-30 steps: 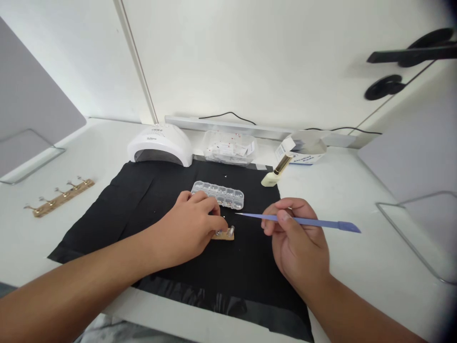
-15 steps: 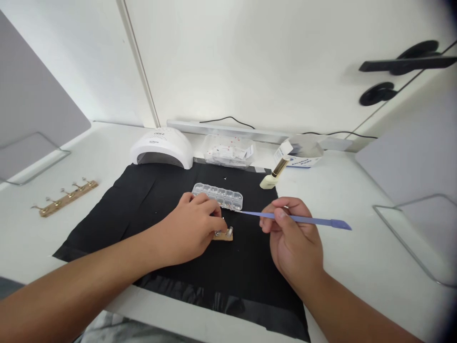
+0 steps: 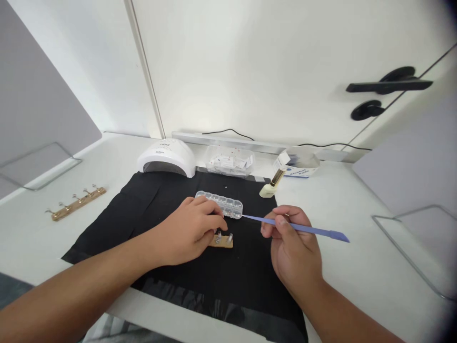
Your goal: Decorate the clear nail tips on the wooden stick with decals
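My right hand (image 3: 294, 238) grips slim purple tweezers (image 3: 310, 229) between thumb and fingers. Their pale pointed tip is beside the right end of a clear compartment box (image 3: 233, 208) holding small shiny bits. My left hand (image 3: 194, 228) curls over the left part of a short wooden nail-tip stand (image 3: 224, 241), with the thumb low against it. Two clear upright pieces show at its right end; the rest is hidden under the fingers. The left fingers also cover the box's near left part. Both box and stand lie on a black mat (image 3: 171, 281).
A white nail lamp (image 3: 167, 155) stands at the back left. Near it are a clear tray of packets (image 3: 230, 161), an alcohol-pad box (image 3: 302, 164) and a tilted cream bottle with a gold cap (image 3: 273, 185). Another wooden stand with metal holders (image 3: 78, 205) lies left.
The camera view has tilted up, so the scene sits lower. My left fingers have shifted slightly off the clear pieces, showing more of the stand. The tweezers stay near the box's right end.
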Motion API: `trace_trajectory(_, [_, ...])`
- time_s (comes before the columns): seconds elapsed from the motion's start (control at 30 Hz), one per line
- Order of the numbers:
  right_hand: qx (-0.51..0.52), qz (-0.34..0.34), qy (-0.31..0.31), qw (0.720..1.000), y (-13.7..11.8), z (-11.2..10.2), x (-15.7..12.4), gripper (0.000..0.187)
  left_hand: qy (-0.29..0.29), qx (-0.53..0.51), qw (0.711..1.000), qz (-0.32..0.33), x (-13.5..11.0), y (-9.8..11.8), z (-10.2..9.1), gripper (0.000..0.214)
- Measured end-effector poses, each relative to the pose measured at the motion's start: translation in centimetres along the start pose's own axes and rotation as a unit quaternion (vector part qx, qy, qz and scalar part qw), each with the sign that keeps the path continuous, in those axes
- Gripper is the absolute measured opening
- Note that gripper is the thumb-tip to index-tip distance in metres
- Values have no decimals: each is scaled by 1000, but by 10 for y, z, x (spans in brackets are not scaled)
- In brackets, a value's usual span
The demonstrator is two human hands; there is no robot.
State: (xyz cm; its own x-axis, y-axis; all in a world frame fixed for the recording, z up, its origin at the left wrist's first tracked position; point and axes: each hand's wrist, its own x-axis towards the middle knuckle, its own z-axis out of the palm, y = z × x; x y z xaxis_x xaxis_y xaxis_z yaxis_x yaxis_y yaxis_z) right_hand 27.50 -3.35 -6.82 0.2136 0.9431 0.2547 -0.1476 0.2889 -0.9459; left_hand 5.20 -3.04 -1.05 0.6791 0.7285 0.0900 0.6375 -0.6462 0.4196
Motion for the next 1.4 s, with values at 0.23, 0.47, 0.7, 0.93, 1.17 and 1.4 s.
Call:
trace_trajectory(0.23, [10,-29,15,999,0,-7,7,1,21,10,1000,-5,1,-6,8,25])
trace_trajectory(0.47, [-26,-64,16,998,4,-15,14,4,2,32,999,-13,2,-4,13,23])
trace_trajectory(0.7, [-62,-76,-1,995,7,-17,18,10,-1,57,998,-20,2,-2,18,29])
trace_trajectory(0.93, [-124,-43,-38,991,14,-25,24,15,161,-13,987,-19,1,-34,4,25])
trace_trajectory(1.17, [-204,27,-115,972,13,-33,31,21,306,2,939,-159,-9,-116,-25,15])
trace_trajectory(1.4, [-257,-7,-82,963,18,-35,33,21,268,-39,959,-88,-8,-109,-13,20])
